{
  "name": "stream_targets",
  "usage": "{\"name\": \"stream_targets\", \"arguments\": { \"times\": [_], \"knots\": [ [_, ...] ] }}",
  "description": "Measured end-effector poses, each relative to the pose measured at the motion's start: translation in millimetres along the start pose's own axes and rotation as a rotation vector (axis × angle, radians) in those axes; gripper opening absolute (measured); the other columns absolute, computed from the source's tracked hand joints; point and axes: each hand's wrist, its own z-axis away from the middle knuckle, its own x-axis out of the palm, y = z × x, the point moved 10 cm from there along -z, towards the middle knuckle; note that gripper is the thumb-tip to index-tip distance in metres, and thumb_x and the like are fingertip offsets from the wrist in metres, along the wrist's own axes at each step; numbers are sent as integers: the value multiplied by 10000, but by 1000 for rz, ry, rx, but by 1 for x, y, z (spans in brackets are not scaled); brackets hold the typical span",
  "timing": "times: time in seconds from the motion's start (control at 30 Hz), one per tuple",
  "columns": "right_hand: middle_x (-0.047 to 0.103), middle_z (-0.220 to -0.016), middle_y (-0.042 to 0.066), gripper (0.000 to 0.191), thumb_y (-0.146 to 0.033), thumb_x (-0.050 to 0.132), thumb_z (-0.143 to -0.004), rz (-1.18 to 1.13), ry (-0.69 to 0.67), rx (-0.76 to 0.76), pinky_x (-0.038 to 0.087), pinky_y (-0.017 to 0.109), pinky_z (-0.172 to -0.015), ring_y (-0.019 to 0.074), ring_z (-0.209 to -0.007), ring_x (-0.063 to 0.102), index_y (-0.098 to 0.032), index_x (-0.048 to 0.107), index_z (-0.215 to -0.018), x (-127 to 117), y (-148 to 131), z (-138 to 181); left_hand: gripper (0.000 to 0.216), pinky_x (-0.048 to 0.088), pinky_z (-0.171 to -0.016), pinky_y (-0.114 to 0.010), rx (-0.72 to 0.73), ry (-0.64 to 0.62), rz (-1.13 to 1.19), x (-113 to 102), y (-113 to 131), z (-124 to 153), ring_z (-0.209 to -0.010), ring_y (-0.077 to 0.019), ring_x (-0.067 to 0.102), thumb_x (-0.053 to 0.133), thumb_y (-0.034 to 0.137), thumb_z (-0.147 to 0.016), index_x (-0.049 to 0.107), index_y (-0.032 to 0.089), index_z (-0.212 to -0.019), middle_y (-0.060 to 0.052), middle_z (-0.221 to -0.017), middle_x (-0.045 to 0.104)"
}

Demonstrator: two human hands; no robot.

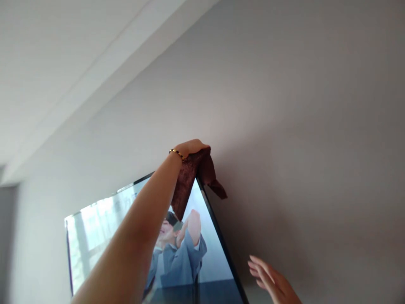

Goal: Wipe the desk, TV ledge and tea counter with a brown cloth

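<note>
My left hand (193, 146) presses a dark brown-red cloth (186, 181) over the top right corner of a wall-mounted television (215, 257). One part of the cloth hangs down in front of the screen, and another flops over the side towards the wall. The fingers are bent over the cloth, their tips mostly hidden. A gold and dark bracelet sits on that wrist. Low on the right, my right hand (268, 276) hovers beside the television's right edge with its fingers stretched out and nothing in it.
Behind the television rises a plain grey wall (300, 126). A white ceiling (63, 50) with a stepped edge runs along the upper left. The lit screen shows a person in blue and reflects a bright window on its left part.
</note>
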Motion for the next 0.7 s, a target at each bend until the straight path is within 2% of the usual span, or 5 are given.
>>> {"name": "stream_targets", "arguments": {
  "times": [0.13, 0.27, 0.4, 0.57, 0.7],
  "knots": [
    [527, -1396, 194, 983, -878, 479, -770, -161, 89, -3, 447, 446, -1097, 293, -1276, 534, -140, 490, -1419, -22, -68, -6, 463, 466, -597, -265, 103, -82, 153, 19, 38, 25, -664, -192, 620, 520, 572, -871, 688, 162, -737, -64, -728, 690],
    [455, -1488, 79, 845, -737, 617, -800, -437, 135, -139, 452, 457, -1095, 266, -1366, 438, -278, 400, -1476, -22, -152, 7, 543, 427, -548, -250, 420, -316, 388, 88, 131, 78, -558, -127, 490, 459, 592, -902, 615, 139, -647, -6, -598, 557],
    [620, -1313, 64, 835, -541, 842, -643, -550, 419, 100, 539, 432, -1000, 303, -1245, 559, -262, 537, -1368, -45, -127, 40, 461, 516, -774, -269, 688, -429, 274, 168, 180, 136, -813, -167, 621, 363, 444, -998, 675, 132, -864, -51, -889, 693],
    [631, -1300, 14, 861, -501, 895, -522, -459, 674, 296, 368, 413, -1168, 280, -1295, 518, -276, 598, -1297, -85, -25, 68, 268, 506, -998, -394, 821, 168, -12, 157, 114, 182, -1094, -215, 630, 454, 241, -979, 625, 160, -1170, -102, -1157, 702],
    [635, -1287, 79, 646, -594, 778, -719, -395, 217, 171, 300, 467, -1197, 290, -1309, 503, -226, 645, -1233, -12, -24, -1, 209, 407, -1128, -526, 785, 514, -177, 134, 42, 196, -1242, -266, 576, 531, 188, -939, 658, 167, -1103, -107, -1198, 696]
  ]
}}
